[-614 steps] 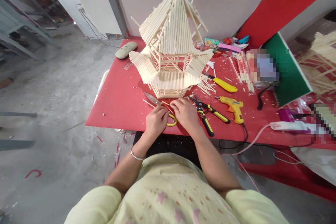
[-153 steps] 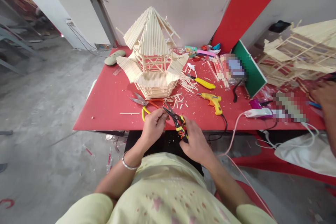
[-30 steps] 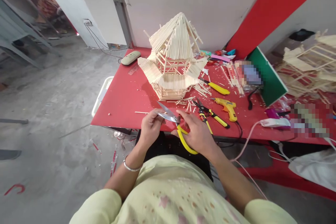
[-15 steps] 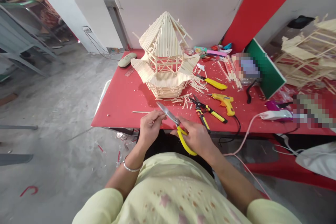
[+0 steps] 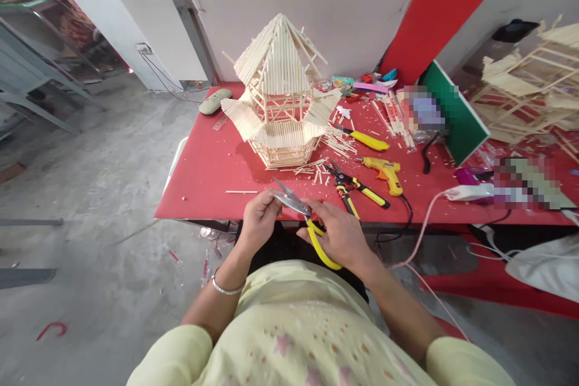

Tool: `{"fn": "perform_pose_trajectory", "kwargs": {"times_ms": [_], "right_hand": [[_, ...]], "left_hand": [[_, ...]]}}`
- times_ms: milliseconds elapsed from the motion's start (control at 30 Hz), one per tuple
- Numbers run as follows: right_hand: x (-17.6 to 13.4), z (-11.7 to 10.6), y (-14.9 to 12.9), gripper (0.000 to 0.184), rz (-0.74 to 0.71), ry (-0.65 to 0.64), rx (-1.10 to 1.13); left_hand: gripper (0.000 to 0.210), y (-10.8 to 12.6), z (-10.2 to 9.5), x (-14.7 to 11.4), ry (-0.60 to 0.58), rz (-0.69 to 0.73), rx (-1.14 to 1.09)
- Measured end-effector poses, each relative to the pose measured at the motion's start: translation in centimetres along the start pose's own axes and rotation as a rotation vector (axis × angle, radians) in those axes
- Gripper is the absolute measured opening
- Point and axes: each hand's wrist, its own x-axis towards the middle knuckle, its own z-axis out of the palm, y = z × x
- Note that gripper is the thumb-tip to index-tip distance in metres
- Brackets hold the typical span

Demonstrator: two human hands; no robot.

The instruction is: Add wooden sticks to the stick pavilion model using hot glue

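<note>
My right hand (image 5: 337,230) is closed around the yellow handles of a pair of scissors (image 5: 320,245), whose metal blades point up and left and stand a little apart. My left hand (image 5: 261,219) is pinched close to the blade tips. Whatever lies between its fingers is too small or hidden to make out. Beyond the hands, a tiered pavilion model (image 5: 284,108) built of thin wooden sticks stands upright on the red table (image 5: 194,193). A single stick (image 5: 241,192) lies on the table just past my left hand.
Right of the model lie cut stick pieces (image 5: 337,143), black-and-yellow pliers (image 5: 348,187), a yellow-handled tool (image 5: 370,140) and a yellow glue gun (image 5: 384,174) with its cord. A green board (image 5: 456,114) leans farther right. An oblong case (image 5: 216,102) sits at the back left.
The scissor blades have opened from nearly closed to apart near my left fingertips. Both hands stay in about the same place. The whole view has shifted slightly.
</note>
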Motion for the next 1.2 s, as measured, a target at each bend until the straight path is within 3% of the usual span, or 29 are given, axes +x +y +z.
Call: {"fn": "perform_pose_trajectory", "kwargs": {"times_ms": [167,333,600,1000,1200], "right_hand": [[-0.1,0.1,0.0,0.059,0.001,-0.015,0.063],[-0.1,0.1,0.0,0.060,0.014,-0.022,0.015],[-0.4,0.1,0.0,0.058,0.009,-0.056,0.141],[-0.5,1.1,0.4,0.052,-0.001,0.081,0.060],[-1.0,1.9,0.6,0.045,0.039,0.076,0.149]], "left_hand": [[0.026,0.0,-0.3,0.0,-0.055,-0.006,0.014],[0.021,-0.4,-0.5,0.1,-0.032,-0.031,-0.008],[0.025,0.3,-0.8,0.2,-0.135,0.017,0.039],[0.027,0.3,-0.8,0.4,-0.111,0.025,0.110],[0.026,-0.1,-0.2,0.4,-0.134,-0.049,-0.023]]}}
